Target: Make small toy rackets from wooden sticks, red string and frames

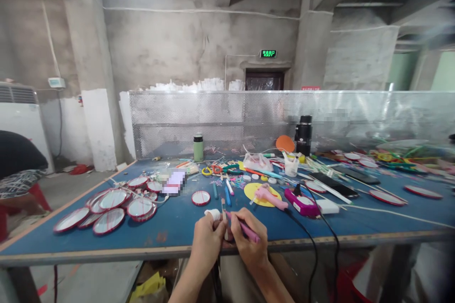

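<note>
My left hand is closed on a thin, pale strip that stands upright near the table's front edge. White wrapping shows at the index finger of that hand. Between the fingers of my right hand sits a pink-purple pen-shaped tool, its tip pointing left toward the strip. Whether the tip touches the strip is too small to tell. Just beyond my hands lie blue pens and a small round disc with a red rim.
Several red-rimmed discs are piled on the left beside a phone. Right of my hands are a pink glue gun on a yellow disc, a purple device and black cables. Bottles stand behind.
</note>
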Available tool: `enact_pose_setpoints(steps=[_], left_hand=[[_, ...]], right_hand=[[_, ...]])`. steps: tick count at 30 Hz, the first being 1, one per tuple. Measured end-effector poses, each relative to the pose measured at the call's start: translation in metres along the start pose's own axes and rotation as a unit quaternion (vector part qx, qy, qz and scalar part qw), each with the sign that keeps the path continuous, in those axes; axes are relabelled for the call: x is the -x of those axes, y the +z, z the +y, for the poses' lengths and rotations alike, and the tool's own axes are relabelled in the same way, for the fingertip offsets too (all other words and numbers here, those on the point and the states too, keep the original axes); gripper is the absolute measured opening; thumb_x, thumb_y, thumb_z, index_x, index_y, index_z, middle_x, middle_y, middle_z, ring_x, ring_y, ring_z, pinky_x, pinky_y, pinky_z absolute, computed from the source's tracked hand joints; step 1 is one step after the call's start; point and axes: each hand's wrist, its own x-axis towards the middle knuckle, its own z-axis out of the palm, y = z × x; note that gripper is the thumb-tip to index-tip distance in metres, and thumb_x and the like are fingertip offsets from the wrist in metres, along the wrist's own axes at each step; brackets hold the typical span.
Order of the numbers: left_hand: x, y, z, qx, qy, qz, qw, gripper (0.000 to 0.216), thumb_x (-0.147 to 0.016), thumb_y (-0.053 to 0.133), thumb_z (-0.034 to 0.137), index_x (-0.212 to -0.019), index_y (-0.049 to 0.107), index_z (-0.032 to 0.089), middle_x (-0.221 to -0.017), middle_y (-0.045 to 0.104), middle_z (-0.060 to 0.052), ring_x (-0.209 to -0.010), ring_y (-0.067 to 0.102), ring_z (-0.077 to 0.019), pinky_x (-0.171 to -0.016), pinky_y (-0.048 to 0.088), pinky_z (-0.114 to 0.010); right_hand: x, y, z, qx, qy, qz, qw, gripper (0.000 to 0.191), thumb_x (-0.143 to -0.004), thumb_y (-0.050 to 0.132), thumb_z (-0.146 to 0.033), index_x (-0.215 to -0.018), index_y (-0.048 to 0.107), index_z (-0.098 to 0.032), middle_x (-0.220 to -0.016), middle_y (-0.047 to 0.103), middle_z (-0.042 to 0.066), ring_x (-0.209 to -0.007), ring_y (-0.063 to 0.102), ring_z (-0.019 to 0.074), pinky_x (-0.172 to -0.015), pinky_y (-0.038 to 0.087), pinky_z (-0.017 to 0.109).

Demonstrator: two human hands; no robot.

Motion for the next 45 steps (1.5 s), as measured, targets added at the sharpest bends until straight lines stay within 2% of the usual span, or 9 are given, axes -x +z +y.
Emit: enact_pose_setpoints(steps=[11, 20, 27, 37, 45], left_hand=[[-0.001, 0.004, 0.005, 0.067, -0.028, -0.013, 0.997, 0.033, -0.078, 0.061, 0.051, -0.071, 0.057, 0.019, -0.055, 0.058, 0.001, -0.046, 0.055, -0.0140, -0.042, 0.047, -0.022], [0.001, 0.001, 0.004, 0.056, -0.033, -0.032, 0.997, 0.035, -0.079, 0.058, 0.052, -0.078, 0.058, 0.017, -0.061, 0.061, 0.000, -0.053, 0.061, -0.0175, -0.048, 0.056, -0.030], [0.003, -0.003, 0.011, 0.043, -0.031, -0.034, 0.998, 0.036, -0.080, 0.057, 0.053, -0.069, 0.054, 0.018, -0.054, 0.054, 0.003, -0.048, 0.055, -0.0135, -0.046, 0.051, -0.023], [0.004, -0.005, 0.013, 0.012, -0.021, -0.016, 1.000, 0.036, -0.079, 0.058, 0.050, -0.063, 0.054, 0.019, -0.052, 0.053, 0.003, -0.051, 0.052, -0.0126, -0.047, 0.044, -0.019], [0.004, -0.005, 0.012, 0.007, -0.019, -0.017, 1.000, 0.034, -0.080, 0.058, 0.050, -0.066, 0.054, 0.019, -0.054, 0.056, 0.002, -0.050, 0.055, -0.0139, -0.046, 0.044, -0.021]], right_hand=[[-0.001, -0.001, 0.003, -0.011, -0.022, -0.001, 1.000, 0.015, -0.092, 0.053, -0.012, -0.080, 0.061, -0.018, -0.064, 0.055, -0.002, -0.051, 0.052, 0.0087, -0.054, 0.043, 0.020], [0.004, -0.003, 0.003, 0.006, 0.008, 0.015, 1.000, 0.017, -0.091, 0.053, -0.013, -0.077, 0.060, -0.018, -0.065, 0.058, -0.001, -0.055, 0.053, 0.0106, -0.057, 0.045, 0.022], [0.005, -0.003, 0.001, 0.004, 0.020, 0.009, 1.000, 0.016, -0.090, 0.054, -0.014, -0.077, 0.062, -0.018, -0.065, 0.059, -0.001, -0.056, 0.055, 0.0111, -0.058, 0.046, 0.022], [0.001, -0.001, -0.004, -0.007, 0.014, -0.004, 1.000, 0.016, -0.091, 0.054, -0.015, -0.079, 0.063, -0.018, -0.066, 0.060, 0.000, -0.058, 0.058, 0.0118, -0.059, 0.048, 0.022], [0.003, -0.002, 0.000, -0.005, 0.022, -0.001, 1.000, 0.016, -0.091, 0.053, -0.015, -0.079, 0.063, -0.018, -0.067, 0.059, 0.000, -0.057, 0.057, 0.0115, -0.058, 0.047, 0.023]])
